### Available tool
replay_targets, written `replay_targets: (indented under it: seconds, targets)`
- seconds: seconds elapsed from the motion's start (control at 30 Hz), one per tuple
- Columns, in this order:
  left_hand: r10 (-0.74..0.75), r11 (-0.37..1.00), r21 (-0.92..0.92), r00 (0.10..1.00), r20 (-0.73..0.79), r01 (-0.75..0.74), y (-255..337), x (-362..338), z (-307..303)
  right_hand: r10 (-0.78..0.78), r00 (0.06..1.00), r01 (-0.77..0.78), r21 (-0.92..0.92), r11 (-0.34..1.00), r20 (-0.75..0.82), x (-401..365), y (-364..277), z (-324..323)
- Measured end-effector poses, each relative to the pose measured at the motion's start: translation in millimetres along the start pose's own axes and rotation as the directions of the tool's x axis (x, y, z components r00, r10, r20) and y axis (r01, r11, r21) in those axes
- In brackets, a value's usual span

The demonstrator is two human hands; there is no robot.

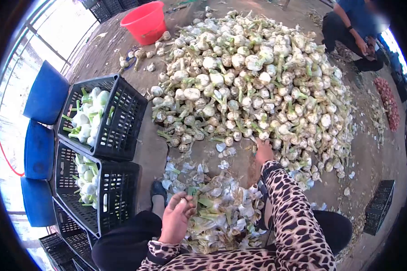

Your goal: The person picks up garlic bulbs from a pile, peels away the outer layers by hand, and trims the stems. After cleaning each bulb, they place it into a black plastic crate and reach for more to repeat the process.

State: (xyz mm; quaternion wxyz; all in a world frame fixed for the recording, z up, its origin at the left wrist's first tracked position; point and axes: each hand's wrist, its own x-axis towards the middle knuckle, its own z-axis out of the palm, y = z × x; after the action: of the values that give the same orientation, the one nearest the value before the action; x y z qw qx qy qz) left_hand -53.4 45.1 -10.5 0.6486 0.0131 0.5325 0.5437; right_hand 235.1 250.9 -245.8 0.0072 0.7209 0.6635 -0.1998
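A big heap of garlic bulbs (253, 77) with short green stalks lies on the ground before me. My right hand (263, 152) reaches to the heap's near edge, its fingers bent around a garlic bulb (263, 135). Low in front of my body, my left hand (177, 219) is turned palm up with the fingers curled in. A green scrap shows at its fingertips; whether it is held or lies behind cannot be made out. Beneath and beside that hand spreads a pile of peeled garlic skins (226, 205), white and pale green, between my feet.
Stacked black crates (122, 117) with cleaned bulbs stand on the left, beside blue containers (40, 149). A red tub (144, 25) sits at the back. Another person (355, 31) crouches at the upper right, near a red net sack (387, 104). A black crate (379, 207) lies at the right.
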Motion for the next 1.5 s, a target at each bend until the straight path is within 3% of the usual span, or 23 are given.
replay_targets:
  seconds: [0.13,0.17,0.2,0.27,0.33,0.4,0.47,0.5,0.6,0.63,0.67,0.73,0.77,0.8,0.87,0.9,1.0,1.1,1.2,1.33,1.43,1.5]
  targets:
    - [-0.064,0.997,0.049,0.998,0.024,0.063,-3,3,4,-0.024,0.998,0.019,0.073,0.997,0.065,-5,-15,-17]
    - [-0.077,0.995,0.069,0.996,0.036,0.074,-4,2,5,0.016,0.953,-0.074,0.182,0.980,0.302,-10,-24,-30]
    - [-0.092,0.992,0.087,0.995,0.047,0.087,-6,0,5,0.001,0.886,-0.212,0.401,0.891,0.464,-22,-39,-35]
    - [-0.107,0.989,0.108,0.994,0.017,0.104,-11,-1,6,-0.169,0.769,-0.437,0.700,0.565,0.617,-62,-74,-39]
    - [-0.103,0.992,0.076,0.995,-0.014,0.103,-16,-3,6,-0.371,0.751,-0.504,0.837,0.212,0.546,-116,-114,-68]
    - [-0.071,0.994,-0.064,0.980,0.188,0.085,-19,-7,-1,-0.531,0.772,-0.298,0.937,0.184,0.350,-165,-146,-100]
    - [-0.022,0.972,-0.206,0.912,0.410,0.116,-15,-10,-1,-0.680,0.725,-0.114,0.992,0.045,0.115,-202,-164,-122]
    - [-0.029,0.968,-0.214,0.904,0.426,0.132,-5,-23,10,-0.667,0.739,-0.018,0.992,0.121,0.095,-217,-167,-136]
    - [0.074,0.993,-0.117,0.880,0.468,-0.021,-3,-42,17,-0.593,0.805,0.269,0.896,0.353,-0.008,-244,-159,-165]
    - [0.086,0.995,-0.084,0.905,0.417,-0.055,1,-53,25,-0.554,0.830,0.350,0.832,0.431,-0.062,-252,-150,-165]
    - [0.165,0.983,0.004,0.890,0.426,-0.184,-1,-56,26,-0.518,0.847,0.416,0.754,0.509,-0.118,-260,-142,-164]
    - [0.319,0.886,0.167,0.830,0.458,-0.433,-8,-56,26,-0.388,0.921,0.100,0.940,0.326,0.037,-276,-136,-166]
    - [0.340,0.891,0.112,0.810,0.479,-0.440,-12,-54,27,-0.351,0.925,-0.068,0.972,0.224,0.146,-284,-135,-168]
    - [0.353,0.842,0.203,0.794,0.495,-0.500,-16,-54,26,-0.330,0.909,-0.232,0.967,0.108,0.255,-290,-139,-171]
    - [0.375,0.701,0.375,0.761,0.529,-0.607,-20,-54,25,-0.309,0.899,-0.306,0.950,0.066,0.311,-290,-144,-174]
    - [0.432,0.538,0.459,0.699,0.571,-0.707,-19,-53,24,-0.325,0.878,-0.348,0.935,0.072,0.352,-286,-143,-176]
    - [0.460,0.316,0.570,0.648,0.607,-0.759,-14,-55,24,-0.357,0.862,-0.372,0.928,0.035,0.359,-283,-144,-173]
    - [0.481,0.202,0.602,0.614,0.626,-0.772,-12,-56,25,-0.337,0.877,-0.365,0.931,-0.007,0.342,-280,-143,-167]
    - [0.502,0.321,0.529,0.615,0.609,-0.786,-19,-49,25,-0.324,0.894,-0.339,0.940,-0.036,0.310,-278,-141,-164]
    - [0.375,0.717,0.385,0.788,0.488,-0.581,-18,-52,30,-0.300,0.933,-0.185,0.980,0.079,0.201,-277,-139,-166]
    - [0.278,0.842,0.288,0.823,0.496,-0.457,-16,-49,27,-0.340,0.932,-0.067,0.981,0.181,0.126,-273,-135,-166]
    - [0.184,0.906,0.259,0.863,0.469,-0.334,-11,-57,31,-0.396,0.904,-0.103,0.982,0.160,0.160,-270,-128,-171]
